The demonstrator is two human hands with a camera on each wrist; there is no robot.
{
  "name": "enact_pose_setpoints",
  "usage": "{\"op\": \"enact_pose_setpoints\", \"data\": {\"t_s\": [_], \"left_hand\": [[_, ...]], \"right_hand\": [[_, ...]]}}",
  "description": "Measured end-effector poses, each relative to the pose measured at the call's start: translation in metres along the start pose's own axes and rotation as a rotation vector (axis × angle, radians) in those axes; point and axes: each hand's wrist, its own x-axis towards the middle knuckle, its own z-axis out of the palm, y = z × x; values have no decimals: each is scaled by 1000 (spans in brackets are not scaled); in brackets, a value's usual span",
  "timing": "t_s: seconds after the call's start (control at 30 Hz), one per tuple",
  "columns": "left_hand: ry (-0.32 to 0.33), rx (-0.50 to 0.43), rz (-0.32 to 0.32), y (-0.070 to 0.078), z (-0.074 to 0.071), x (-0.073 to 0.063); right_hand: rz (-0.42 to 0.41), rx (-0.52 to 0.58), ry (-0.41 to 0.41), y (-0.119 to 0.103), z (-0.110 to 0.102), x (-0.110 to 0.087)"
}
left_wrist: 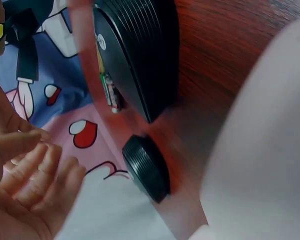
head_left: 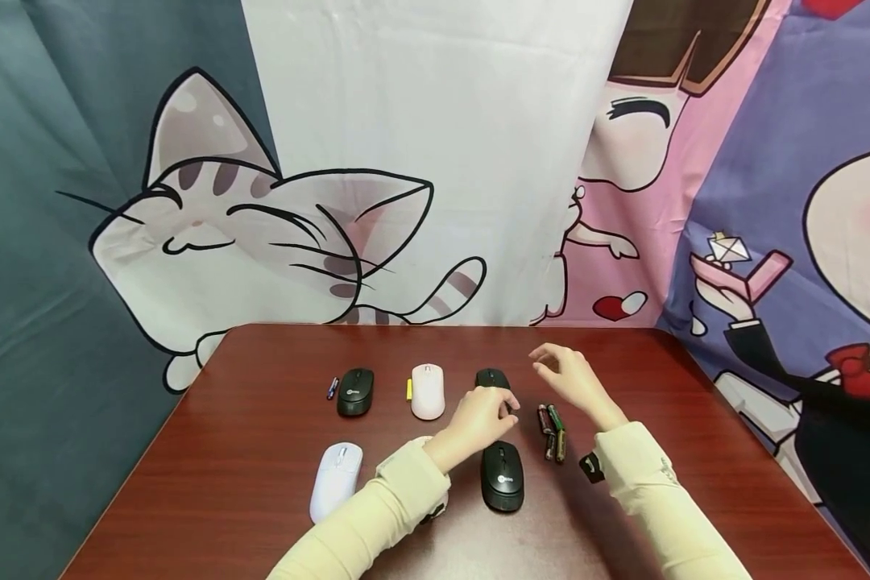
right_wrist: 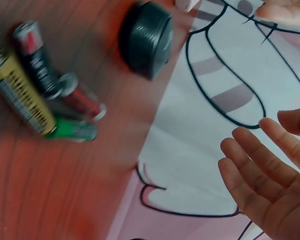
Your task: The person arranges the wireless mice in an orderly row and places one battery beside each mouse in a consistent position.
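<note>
My left hand (head_left: pixel 478 417), fingers loosely bent and holding nothing, hovers over the table, partly covering the back-right black mouse (head_left: pixel 491 377) in the head view. Nearer me lies another black mouse (head_left: pixel 503 477). To the right, my right hand (head_left: pixel 571 385) is raised, its fingers relaxed and the palm bare in the right wrist view. Below and left of it, several batteries lie in a cluster (head_left: pixel 551 432). A gold and black battery (right_wrist: pixel 24 92) and a green one (right_wrist: pixel 76 129) show among them in the right wrist view.
At the back stand a black mouse (head_left: pixel 355 393) beside a small blue battery (head_left: pixel 333 388), and a white mouse (head_left: pixel 428 393) beside a yellow item (head_left: pixel 409 390). Another white mouse (head_left: pixel 335 482) lies front left. My left sleeve mostly hides a further pale mouse. A printed curtain (head_left: pixel 435 121) hangs behind the table.
</note>
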Motion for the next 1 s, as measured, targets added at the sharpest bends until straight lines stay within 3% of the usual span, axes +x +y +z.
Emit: {"op": "enact_pose_setpoints", "data": {"t_s": [0.17, 0.47, 0.63, 0.8, 1.0], "left_hand": [[-80, -13, 77, 8, 9, 8], [-95, 134, 143, 24, 20, 32], [-97, 287, 112, 24, 26, 49], [-132, 425, 44, 22, 42, 65], [-206, 477, -85, 21, 68, 73]], "right_hand": [[15, -6, 12, 16, -3, -5], [43, -51, 43, 39, -10, -11], [55, -75, 61, 47, -17, -11], [81, -86, 85, 55, -24, -12], [106, -96, 73, 63, -26, -16]]}}
